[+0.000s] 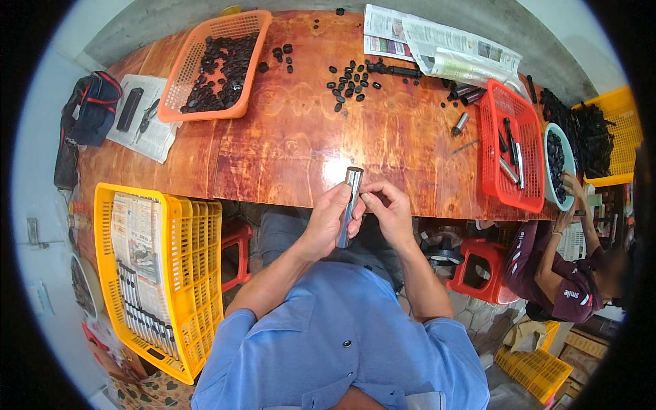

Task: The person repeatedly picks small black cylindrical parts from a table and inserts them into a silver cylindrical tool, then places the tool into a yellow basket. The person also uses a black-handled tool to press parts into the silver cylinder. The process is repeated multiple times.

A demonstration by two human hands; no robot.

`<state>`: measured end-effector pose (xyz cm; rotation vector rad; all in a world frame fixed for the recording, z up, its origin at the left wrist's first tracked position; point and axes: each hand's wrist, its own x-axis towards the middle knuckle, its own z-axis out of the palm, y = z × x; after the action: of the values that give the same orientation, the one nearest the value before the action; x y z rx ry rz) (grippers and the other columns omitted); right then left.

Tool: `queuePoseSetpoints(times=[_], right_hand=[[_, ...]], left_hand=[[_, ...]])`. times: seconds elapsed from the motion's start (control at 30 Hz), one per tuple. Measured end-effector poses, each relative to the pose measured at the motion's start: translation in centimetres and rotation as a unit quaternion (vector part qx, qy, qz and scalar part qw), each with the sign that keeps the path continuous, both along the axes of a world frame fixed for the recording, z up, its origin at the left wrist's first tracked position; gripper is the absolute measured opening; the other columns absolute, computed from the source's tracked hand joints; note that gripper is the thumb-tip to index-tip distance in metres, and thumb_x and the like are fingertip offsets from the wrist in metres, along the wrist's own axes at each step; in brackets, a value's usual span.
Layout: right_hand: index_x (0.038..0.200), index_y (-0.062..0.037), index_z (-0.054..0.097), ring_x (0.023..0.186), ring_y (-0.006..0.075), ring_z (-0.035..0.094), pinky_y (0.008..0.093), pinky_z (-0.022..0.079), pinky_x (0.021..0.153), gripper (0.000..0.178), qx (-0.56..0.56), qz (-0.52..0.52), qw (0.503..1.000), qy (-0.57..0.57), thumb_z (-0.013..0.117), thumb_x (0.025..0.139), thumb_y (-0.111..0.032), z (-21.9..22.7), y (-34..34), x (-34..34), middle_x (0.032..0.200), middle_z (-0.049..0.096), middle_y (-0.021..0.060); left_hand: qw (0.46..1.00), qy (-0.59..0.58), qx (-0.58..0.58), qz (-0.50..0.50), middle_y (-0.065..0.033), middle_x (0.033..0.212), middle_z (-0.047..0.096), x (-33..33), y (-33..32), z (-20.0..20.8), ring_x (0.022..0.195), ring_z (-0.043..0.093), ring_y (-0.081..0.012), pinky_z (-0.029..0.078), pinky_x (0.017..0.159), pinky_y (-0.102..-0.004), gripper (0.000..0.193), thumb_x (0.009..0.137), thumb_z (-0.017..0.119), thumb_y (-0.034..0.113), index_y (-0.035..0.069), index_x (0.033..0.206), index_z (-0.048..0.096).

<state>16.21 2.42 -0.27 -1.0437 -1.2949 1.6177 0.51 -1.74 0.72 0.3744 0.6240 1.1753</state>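
A shiny metal tube (353, 180) stands nearly upright at the table's near edge, its top end leaning slightly away from me. My left hand (324, 224) is wrapped round it, thumb in front. Close by on the right, my right hand (392, 212) is closed, with thumb and forefinger pinched together near the tube's side. Whatever may be between those fingertips is too small or hidden to name. Farther back on the wooden table (287, 150) lie several small black oval pieces (349, 89).
An orange basket (171, 89) of black pieces is back left; a red basket (486, 157) with tubes is right. A yellow crate (179, 287) holding newspaper and rows of tubes stands at my left. Newspapers (471, 51) lie behind. At far right a person (547, 273) reaches into a pale bowl (551, 186).
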Motion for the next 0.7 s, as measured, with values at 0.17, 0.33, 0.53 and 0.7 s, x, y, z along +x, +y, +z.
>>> queuePoseSetpoints(times=[0.17, 0.33, 0.53, 0.7], right_hand=[[0.117, -0.0003, 0.056, 0.101, 0.0135, 0.062, 0.0299, 0.052, 0.088, 0.024, -0.028, 0.002, 0.996, 0.089, 0.064, 0.095, -0.008, 1.5, 0.1, 0.5, 0.108, 0.065, 0.0067], [0.126, -0.0001, 0.05, 0.105, 0.0162, 0.06, 0.0314, 0.049, 0.093, 0.04, 0.007, 0.033, 0.993, 0.116, 0.067, 0.094, -0.015, 2.2, -0.3, 1.1, 0.115, 0.061, 0.0089], [0.14, -0.0011, 0.041, 0.108, 0.0136, 0.055, 0.0294, 0.044, 0.096, 0.063, -0.072, 0.123, 0.978, 0.153, 0.073, 0.09, -0.024, 2.1, -1.9, 1.7, 0.118, 0.056, 0.0071], [0.145, -0.0029, 0.038, 0.111, 0.0126, 0.054, 0.0286, 0.045, 0.095, 0.064, -0.071, 0.166, 0.975, 0.129, 0.07, 0.09, -0.012, 1.9, -2.5, 1.6, 0.12, 0.054, 0.0043]], left_hand=[[0.999, 0.009, 0.034, -0.025, -0.005, 0.079, 0.055, 0.3, 0.2, 0.3, 0.057, 0.052, -0.0104, 0.043, 0.049, -0.0236, 0.041, 0.105, 0.045, 0.041, 0.004, 0.123, 0.051], [0.991, 0.055, 0.123, 0.0, -0.0079, 0.088, 0.059, 0.7, -0.4, 0.6, 0.072, 0.059, -0.0147, 0.051, 0.066, -0.0278, 0.047, 0.101, 0.055, 0.043, 0.001, 0.122, 0.05], [0.969, 0.114, 0.217, 0.022, -0.0061, 0.107, 0.061, 0.1, -0.7, -0.8, 0.1, 0.061, -0.0148, 0.05, 0.089, -0.0303, 0.054, 0.099, 0.061, 0.04, -0.001, 0.131, 0.049], [0.982, 0.094, 0.163, 0.02, -0.0099, 0.106, 0.059, 0.2, -1.0, -0.8, 0.099, 0.061, -0.0191, 0.051, 0.092, -0.0343, 0.048, 0.103, 0.051, 0.037, -0.003, 0.129, 0.048]])
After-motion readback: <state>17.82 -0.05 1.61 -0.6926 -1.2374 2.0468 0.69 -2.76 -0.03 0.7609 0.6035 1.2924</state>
